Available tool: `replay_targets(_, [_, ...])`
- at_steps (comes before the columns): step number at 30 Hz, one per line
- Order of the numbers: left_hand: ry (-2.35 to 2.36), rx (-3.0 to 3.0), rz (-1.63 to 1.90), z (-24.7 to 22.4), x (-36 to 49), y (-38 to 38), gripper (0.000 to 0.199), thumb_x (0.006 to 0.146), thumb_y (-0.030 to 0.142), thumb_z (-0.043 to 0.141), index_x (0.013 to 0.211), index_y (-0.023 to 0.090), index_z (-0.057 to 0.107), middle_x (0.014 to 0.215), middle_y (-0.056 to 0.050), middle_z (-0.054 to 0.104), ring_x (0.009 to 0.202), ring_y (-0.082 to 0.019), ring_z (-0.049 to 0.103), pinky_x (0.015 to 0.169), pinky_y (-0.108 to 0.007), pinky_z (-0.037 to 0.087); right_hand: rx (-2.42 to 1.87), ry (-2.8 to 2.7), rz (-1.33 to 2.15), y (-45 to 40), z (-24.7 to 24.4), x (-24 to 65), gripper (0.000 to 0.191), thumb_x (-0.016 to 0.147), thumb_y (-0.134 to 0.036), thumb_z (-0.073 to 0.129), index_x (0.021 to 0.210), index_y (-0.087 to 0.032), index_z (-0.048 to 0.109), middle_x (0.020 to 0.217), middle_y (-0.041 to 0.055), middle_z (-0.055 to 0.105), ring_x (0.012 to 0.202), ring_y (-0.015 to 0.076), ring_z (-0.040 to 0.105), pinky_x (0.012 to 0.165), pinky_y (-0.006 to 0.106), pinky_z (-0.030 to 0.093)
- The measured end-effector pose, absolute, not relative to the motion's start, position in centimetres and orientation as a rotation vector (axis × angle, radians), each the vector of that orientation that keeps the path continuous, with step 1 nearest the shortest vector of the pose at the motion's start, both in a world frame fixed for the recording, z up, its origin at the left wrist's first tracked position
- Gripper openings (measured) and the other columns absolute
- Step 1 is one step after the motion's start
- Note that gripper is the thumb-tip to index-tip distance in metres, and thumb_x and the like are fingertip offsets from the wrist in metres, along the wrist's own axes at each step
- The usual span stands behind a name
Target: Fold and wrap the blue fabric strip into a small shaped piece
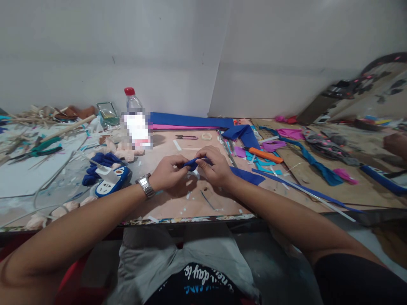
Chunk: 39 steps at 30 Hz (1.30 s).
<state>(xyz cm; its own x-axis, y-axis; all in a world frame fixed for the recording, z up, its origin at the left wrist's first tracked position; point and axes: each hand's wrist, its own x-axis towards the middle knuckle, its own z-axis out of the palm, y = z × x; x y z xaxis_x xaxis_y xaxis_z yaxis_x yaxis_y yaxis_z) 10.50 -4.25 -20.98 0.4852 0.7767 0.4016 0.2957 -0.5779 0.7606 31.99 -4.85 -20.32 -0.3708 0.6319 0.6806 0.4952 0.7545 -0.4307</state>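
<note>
A small folded piece of blue fabric (pixel 192 164) is pinched between both hands, just above the middle of the table. My left hand (pixel 169 173), with a metal watch on the wrist, grips its left end between thumb and fingers. On the other end, my right hand (pixel 214 166) closes its thumb and fingers. A flat blue strip (pixel 248 176) lies under and beside my right wrist. Behind the hands are small pink-handled snips (pixel 186 137) and a roll of tape (pixel 206 136). An orange cutter (pixel 266 155) rests to the right of my right hand.
At the left are a blue-and-white power socket (pixel 112 181), green-handled pliers (pixel 44 149) and a red-capped bottle (pixel 133 101). Blue fabric (pixel 190 120) lies along the wall. Fabric scraps (pixel 291 134) lie at the right. Another person's hand (pixel 395 144) shows at the right edge.
</note>
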Motion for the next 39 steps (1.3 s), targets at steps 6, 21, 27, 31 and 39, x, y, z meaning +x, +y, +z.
replay_targets(6, [0.916,2.152,0.983,-21.00,10.41,-4.08,0.021,0.085,0.020,0.055,0.091,0.015,0.075,0.083,-0.004,0.073,0.075,-0.017,0.061,0.072,-0.030,0.045,-0.872,-2.038,0.140,-4.70,-20.39,32.01,0.034,0.105,-0.052,0.048,0.094,-0.022,0.060,0.088,0.0040,0.067,0.087,0.0227,0.060,0.088,0.041,0.039])
replay_targets(21, [0.729,2.059,1.131,-21.56,10.62,-4.30,0.042,0.089,0.032,0.072,0.127,0.019,0.057,0.097,-0.005,0.072,0.088,-0.018,0.066,0.084,-0.032,0.053,-0.895,-2.105,0.146,-4.99,-20.19,31.74,0.038,0.106,-0.053,0.045,0.091,-0.021,0.060,0.088,0.0047,0.068,0.088,0.0221,0.060,0.089,0.041,0.036])
replay_targets(27, [0.767,2.096,1.159,-21.33,10.82,-4.56,0.024,0.095,0.032,0.068,0.114,0.019,0.065,0.101,-0.006,0.075,0.089,-0.017,0.069,0.084,-0.031,0.054,-0.908,-2.124,0.164,-4.94,-20.20,31.78,0.043,0.105,-0.057,0.044,0.088,-0.021,0.060,0.086,0.0049,0.068,0.085,0.0213,0.059,0.087,0.040,0.036])
replay_targets(31, [0.787,2.025,1.142,-21.25,10.86,-4.57,0.020,0.097,0.035,0.065,0.105,0.017,0.067,0.096,-0.006,0.074,0.086,-0.016,0.069,0.082,-0.030,0.055,-0.906,-2.118,0.185,-4.76,-20.34,31.85,0.044,0.103,-0.060,0.046,0.088,-0.021,0.060,0.086,0.0049,0.068,0.085,0.0214,0.059,0.087,0.041,0.037])
replay_targets(39, [0.768,1.862,1.122,-21.67,10.69,-4.16,0.021,0.095,0.037,0.066,0.100,0.016,0.065,0.093,-0.006,0.072,0.081,-0.015,0.067,0.075,-0.029,0.054,-0.877,-2.106,0.204,-5.03,-20.32,31.71,0.030,0.100,-0.050,0.058,0.088,-0.022,0.060,0.086,0.0034,0.068,0.085,0.0217,0.060,0.087,0.041,0.039])
